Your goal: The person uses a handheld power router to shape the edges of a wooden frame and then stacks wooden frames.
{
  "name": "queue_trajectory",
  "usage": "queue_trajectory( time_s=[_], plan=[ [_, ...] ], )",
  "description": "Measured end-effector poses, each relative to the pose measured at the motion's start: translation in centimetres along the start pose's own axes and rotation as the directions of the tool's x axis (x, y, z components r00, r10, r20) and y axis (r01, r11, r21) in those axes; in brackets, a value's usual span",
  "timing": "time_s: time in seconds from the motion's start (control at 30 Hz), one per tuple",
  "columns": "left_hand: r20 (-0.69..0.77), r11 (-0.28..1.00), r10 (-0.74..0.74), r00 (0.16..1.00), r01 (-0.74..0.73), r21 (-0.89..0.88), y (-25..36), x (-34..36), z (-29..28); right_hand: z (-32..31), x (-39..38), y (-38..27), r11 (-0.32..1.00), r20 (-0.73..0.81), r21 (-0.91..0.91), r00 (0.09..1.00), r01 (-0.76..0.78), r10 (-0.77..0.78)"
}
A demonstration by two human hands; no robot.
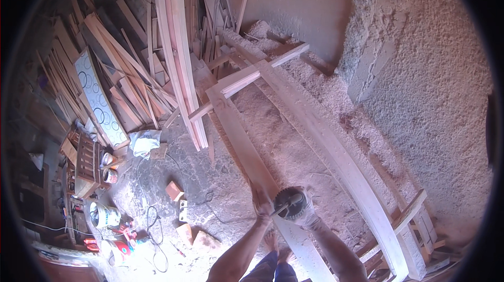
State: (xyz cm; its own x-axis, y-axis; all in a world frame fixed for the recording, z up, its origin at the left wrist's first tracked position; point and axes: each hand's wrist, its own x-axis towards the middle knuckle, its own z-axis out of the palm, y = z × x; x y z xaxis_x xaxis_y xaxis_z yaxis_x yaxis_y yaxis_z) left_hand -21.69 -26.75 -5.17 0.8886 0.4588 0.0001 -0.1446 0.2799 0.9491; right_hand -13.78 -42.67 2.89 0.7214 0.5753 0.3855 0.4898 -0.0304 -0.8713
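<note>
A dark toothed disc (286, 198), like a saw blade, with a metal shaft across its middle, is over a long pale plank (236, 130) running away from me. My right hand (305, 214) is closed on the disc's right side. My left hand (261, 208) is at the disc's left, closed around the end of the thin shaft or rod. My bare feet and dark-clothed legs show below, between my forearms.
A second long beam (325, 151) on crosspieces (289, 56) runs along the right, beside shavings and a rough wall (430, 46). Timber stacks (121, 67) lean at back left. Buckets (105, 216), cables (155, 229), wood blocks (174, 190) and a wooden slatted piece (86, 161) lie left.
</note>
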Motion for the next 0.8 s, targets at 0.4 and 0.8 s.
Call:
queue_trajectory(
  time_s=[0.4, 0.8],
  plan=[
    [-0.22, 0.833, 0.276, 0.936, -0.118, 0.541, 1.2, 1.4, 1.8, 4.3, 7.1, 7.0, 0.988, 0.091, -0.152, 0.996, 0.003, 0.011],
    [-0.161, 0.844, 0.263, 0.951, -0.146, 0.516, 3.0, 0.9, 1.2, 8.7, 15.0, 9.3, 0.996, 0.08, -0.024, 0.993, -0.088, 0.09]
  ],
)
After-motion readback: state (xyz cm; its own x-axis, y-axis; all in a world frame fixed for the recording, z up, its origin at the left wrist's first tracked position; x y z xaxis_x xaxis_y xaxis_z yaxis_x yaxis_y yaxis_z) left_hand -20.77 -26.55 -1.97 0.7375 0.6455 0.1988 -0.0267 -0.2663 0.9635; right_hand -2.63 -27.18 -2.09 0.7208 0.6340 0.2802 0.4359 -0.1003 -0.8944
